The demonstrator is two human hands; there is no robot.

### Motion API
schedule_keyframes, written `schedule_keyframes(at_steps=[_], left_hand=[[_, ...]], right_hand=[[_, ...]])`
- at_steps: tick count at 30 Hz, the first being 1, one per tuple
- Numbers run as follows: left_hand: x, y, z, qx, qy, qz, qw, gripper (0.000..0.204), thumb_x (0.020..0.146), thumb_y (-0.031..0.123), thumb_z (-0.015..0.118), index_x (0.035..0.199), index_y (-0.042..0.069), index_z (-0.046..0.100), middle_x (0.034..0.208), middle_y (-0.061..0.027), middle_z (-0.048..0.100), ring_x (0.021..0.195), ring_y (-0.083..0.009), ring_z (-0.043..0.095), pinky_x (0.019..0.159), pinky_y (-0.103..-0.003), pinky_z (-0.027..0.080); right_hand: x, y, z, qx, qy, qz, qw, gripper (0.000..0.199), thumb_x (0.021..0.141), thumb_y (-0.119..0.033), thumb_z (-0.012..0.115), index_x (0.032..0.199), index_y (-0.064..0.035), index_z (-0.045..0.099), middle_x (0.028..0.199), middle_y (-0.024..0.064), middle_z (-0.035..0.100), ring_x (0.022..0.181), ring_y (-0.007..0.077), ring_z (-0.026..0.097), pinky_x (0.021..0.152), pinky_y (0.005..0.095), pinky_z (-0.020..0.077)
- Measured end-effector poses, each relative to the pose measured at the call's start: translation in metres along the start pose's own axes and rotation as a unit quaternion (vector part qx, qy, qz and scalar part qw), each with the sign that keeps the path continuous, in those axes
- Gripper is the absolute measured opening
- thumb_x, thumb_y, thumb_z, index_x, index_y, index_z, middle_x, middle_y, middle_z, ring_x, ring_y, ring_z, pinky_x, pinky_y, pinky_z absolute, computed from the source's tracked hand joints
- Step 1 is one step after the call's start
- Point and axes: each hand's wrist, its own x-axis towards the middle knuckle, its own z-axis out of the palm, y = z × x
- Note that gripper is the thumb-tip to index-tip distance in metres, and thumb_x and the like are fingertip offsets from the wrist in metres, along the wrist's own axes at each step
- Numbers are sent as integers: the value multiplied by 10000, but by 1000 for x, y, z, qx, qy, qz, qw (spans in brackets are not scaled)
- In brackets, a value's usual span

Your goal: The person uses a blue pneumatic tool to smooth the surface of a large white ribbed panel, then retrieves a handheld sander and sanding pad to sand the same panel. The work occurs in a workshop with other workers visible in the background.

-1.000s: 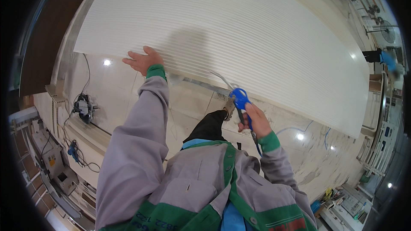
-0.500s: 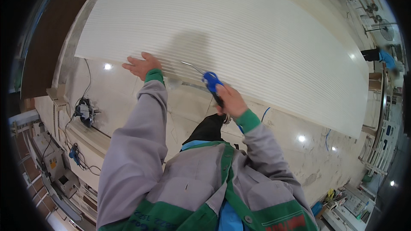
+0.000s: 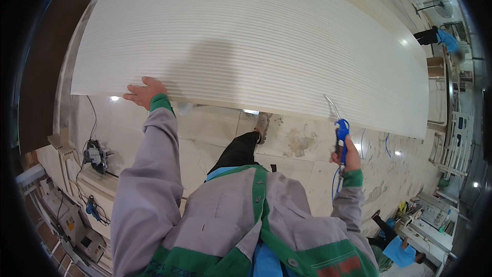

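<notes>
A large white panel with fine parallel grooves lies across the view in front of me. My left hand rests with fingers spread at its near edge, toward the left end. In my right hand is a blue air blow gun, gripped by its handle. Its thin bent metal nozzle points up and left, with the tip over the panel near the right part of the near edge. A blue air hose hangs below the gun.
A dark brown board stands at the far left. On the lower left are a circular saw and a blue corded tool with cables. One person in blue is at the far right, another at the lower right by a cluttered bench.
My right hand has swung the blow gun well to the right along the panel's near edge. The left hand stays at the edge while the whole view has shifted slightly.
</notes>
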Motion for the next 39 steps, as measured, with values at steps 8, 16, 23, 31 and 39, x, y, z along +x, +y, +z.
schedule_keyframes(at_steps=[8, 16, 23, 31, 39], left_hand=[[5, 3, -5, -7, -14, -8, 1000, 738, 1015, 392, 488, 1574, -22, 242, 1654, -329, 76, 1475, -474, 321, 1174, -509, 410], [10, 1, 2, 25, -2, -7, 1000, 744, 1014, 411, 481, 1578, -11, 243, 1658, -316, 92, 1470, -456, 347, 1163, -512, 428], [14, 2, 3, 32, -10, -16, 999, 716, 1025, 434, 438, 1584, 27, 252, 1668, -289, 94, 1462, -451, 365, 1151, -506, 448], [16, 4, 0, 31, -9, -2, 999, 734, 1017, 429, 464, 1568, -12, 262, 1653, -320, 110, 1458, -467, 367, 1154, -514, 433], [20, -3, 5, 18, 10, 14, 1000, 750, 1006, 405, 505, 1563, -31, 258, 1638, -347, 121, 1438, -492, 379, 1151, -518, 428]], right_hand=[[38, -23, 209, -123, -212, 4, 969, 474, 1034, -506, 566, 1264, -92, 577, 821, 40, 542, 574, 142, 608, 519, 319, 574], [36, -24, 380, -236, -347, -74, 905, 514, 1055, -525, 512, 1151, -24, 568, 752, 19, 524, 526, 118, 571, 463, 296, 512], [45, -19, 140, -129, -191, -44, 972, 510, 1018, -512, 569, 1292, -82, 601, 792, 35, 568, 553, 128, 580, 488, 282, 501], [9, -26, -58, 31, 181, -61, 981, 472, 1007, -546, 587, 946, -78, 592, 757, 99, 643, 572, 202, 626, 534, 386, 579], [31, -29, 107, -104, -121, 21, 987, 530, 992, -545, 615, 1155, -41, 592, 811, 40, 546, 608, 187, 647, 555, 356, 604]])
